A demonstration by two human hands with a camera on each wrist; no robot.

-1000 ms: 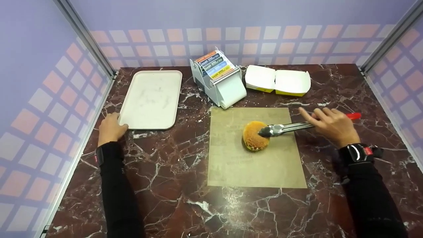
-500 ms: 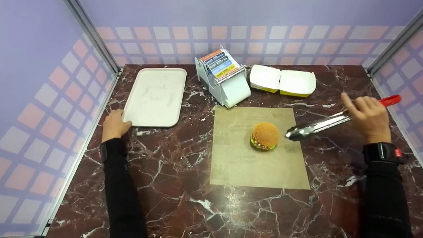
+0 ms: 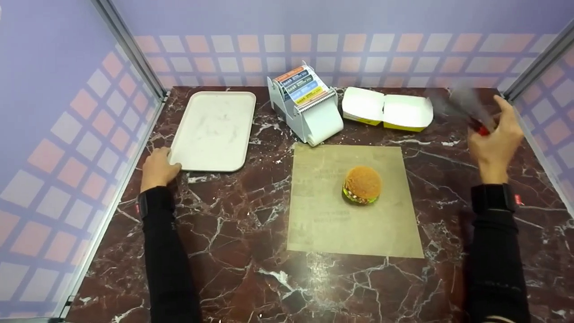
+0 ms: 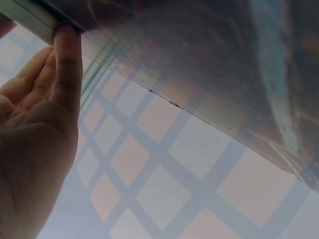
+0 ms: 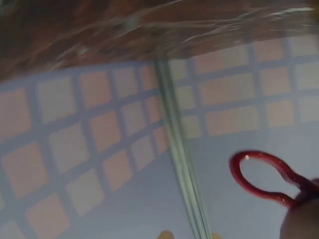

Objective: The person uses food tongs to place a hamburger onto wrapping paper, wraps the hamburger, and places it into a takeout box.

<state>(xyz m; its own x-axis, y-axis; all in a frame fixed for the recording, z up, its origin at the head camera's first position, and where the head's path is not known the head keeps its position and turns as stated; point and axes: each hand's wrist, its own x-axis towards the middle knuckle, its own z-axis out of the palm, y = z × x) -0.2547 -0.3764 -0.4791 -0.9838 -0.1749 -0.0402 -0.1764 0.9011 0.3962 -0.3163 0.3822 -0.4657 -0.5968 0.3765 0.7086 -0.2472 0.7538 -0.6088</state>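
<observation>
My left hand [image 3: 159, 170] holds the near-left corner of a white tray [image 3: 213, 130], thumb at its near edge and fingers along its left side. The left wrist view shows this hand [image 4: 45, 109] from below, against the tray's rim [image 4: 35, 20]. My right hand [image 3: 495, 139] is raised at the back right, gripping a pair of tongs [image 3: 466, 103] that is motion-blurred. In the right wrist view the tongs' red loop [image 5: 259, 154] sticks out by the hand's edge. A hamburger [image 3: 362, 184] with lettuce at its edge sits on a square of brown wrapping paper [image 3: 332, 233].
A label dispenser [image 3: 302, 103] with several coloured rolls stands at the back middle. Right of it lies an open white-and-yellow burger box [image 3: 406, 112]. Tiled panels [image 3: 237, 42] enclose the dark marble counter [image 3: 233, 251].
The tongs have come off the hamburger. My right hand has moved right, then back and upward, swinging the tongs towards the back. My left hand stays at the tray.
</observation>
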